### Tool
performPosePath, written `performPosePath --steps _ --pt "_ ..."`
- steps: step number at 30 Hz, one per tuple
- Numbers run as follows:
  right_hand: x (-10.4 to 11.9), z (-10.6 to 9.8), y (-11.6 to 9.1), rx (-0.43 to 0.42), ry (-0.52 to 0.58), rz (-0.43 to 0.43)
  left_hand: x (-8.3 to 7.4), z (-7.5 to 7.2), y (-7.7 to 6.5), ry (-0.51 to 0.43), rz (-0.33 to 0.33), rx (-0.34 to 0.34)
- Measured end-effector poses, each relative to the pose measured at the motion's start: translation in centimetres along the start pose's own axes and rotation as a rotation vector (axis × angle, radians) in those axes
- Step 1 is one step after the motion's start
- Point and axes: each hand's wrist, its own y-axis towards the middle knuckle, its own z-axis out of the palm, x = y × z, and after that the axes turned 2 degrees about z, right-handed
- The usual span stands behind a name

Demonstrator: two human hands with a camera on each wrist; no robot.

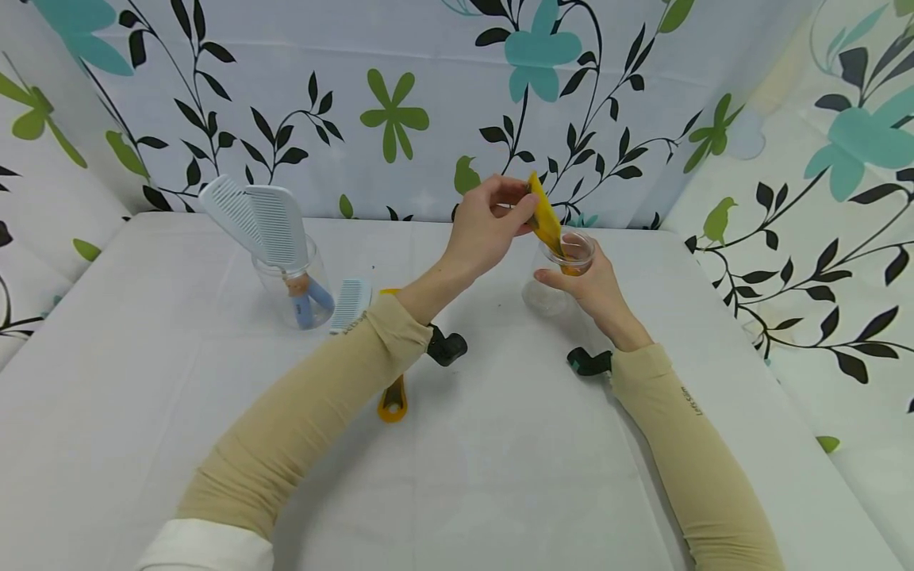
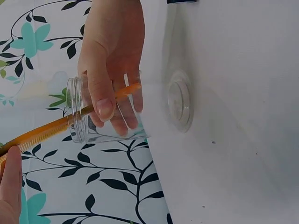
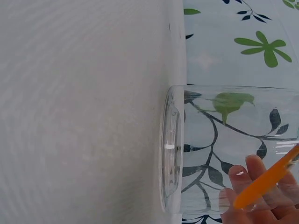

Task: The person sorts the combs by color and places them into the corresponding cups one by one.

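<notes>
My left hand (image 1: 485,218) pinches a yellow comb (image 1: 545,214) by its toothed part, tilted over the mouth of a clear jar (image 1: 546,300). The comb's orange handle (image 3: 264,184) reaches down inside the jar, seen through its wall in the right wrist view. Around the jar just below the rim, my right hand (image 1: 598,289) grips with thumb and fingers. The left wrist view shows the comb's teeth (image 2: 44,136) outside the threaded jar mouth (image 2: 77,112). The jar's base is close to the white table.
At the left stands another clear jar (image 1: 317,266) with pale blue combs (image 1: 278,226) in it. Beside it a pale blue comb (image 1: 351,304) lies on the table (image 1: 500,476). A yellow-handled thing (image 1: 393,403) lies partly hidden under my left forearm. Patterned curtains (image 1: 428,71) hang behind.
</notes>
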Motion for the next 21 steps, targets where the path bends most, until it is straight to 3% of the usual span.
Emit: performPosePath --steps 10,21 --pt "-0.1 0.1 0.0 -0.003 0.009 -0.014 0.3 0.5 0.0 0.028 -0.014 0.02" --pt "-0.1 0.2 0.1 -0.013 0.046 -0.045 1.6 -0.4 -0.2 0.219 -0.049 0.067"
